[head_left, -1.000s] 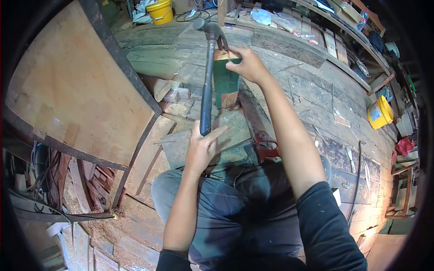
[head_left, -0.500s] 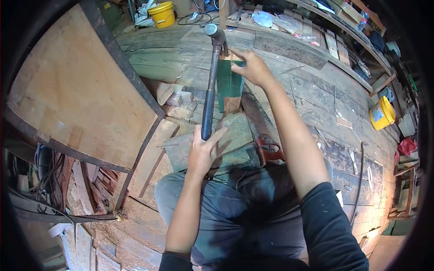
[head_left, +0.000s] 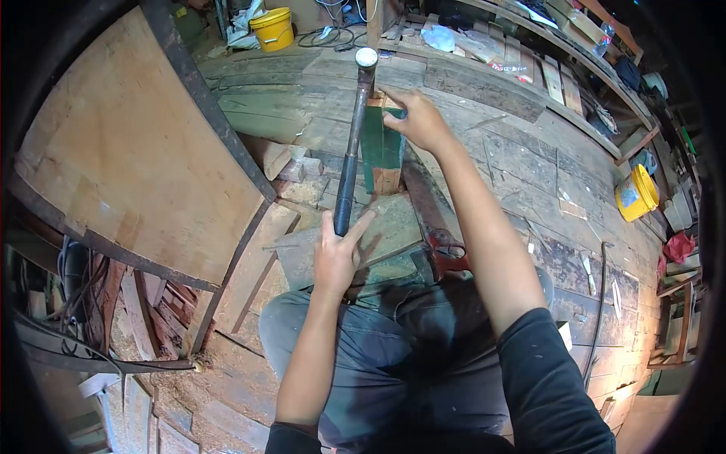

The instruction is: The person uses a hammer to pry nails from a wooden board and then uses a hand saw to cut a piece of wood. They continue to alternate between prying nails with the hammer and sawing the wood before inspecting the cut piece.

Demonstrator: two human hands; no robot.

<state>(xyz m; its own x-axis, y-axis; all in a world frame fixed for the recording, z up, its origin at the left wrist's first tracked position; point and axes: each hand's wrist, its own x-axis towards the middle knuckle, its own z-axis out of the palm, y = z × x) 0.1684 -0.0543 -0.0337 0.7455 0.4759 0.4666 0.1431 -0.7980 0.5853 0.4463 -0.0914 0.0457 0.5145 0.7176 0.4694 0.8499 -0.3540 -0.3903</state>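
A claw hammer [head_left: 352, 151] is in my left hand [head_left: 336, 261], whose fingers wrap the lower end of its dark handle. The hammer's head points away from me, above the far end of a wooden block painted partly green [head_left: 383, 147]. My right hand [head_left: 422, 125] grips the block's far right corner, the index finger reaching over the end and the thumb against the green face. Whether a nail is at the fingertips is too small to tell. Beneath the block's near end lies a flat board [head_left: 389, 227]. A handsaw with a red handle [head_left: 448, 253] lies beside it, near my lap.
A large framed plywood panel [head_left: 136, 159] stands at left. Wood offcuts [head_left: 299, 165] lie near the block. Yellow buckets stand at the back [head_left: 272, 29] and right [head_left: 637, 193]. A long dark metal bar [head_left: 599, 318] rests on the plank floor [head_left: 522, 174].
The hammer's head has tilted, so its face now points more up toward me. My right hand stays at the block's far end, and the view has shifted slightly.
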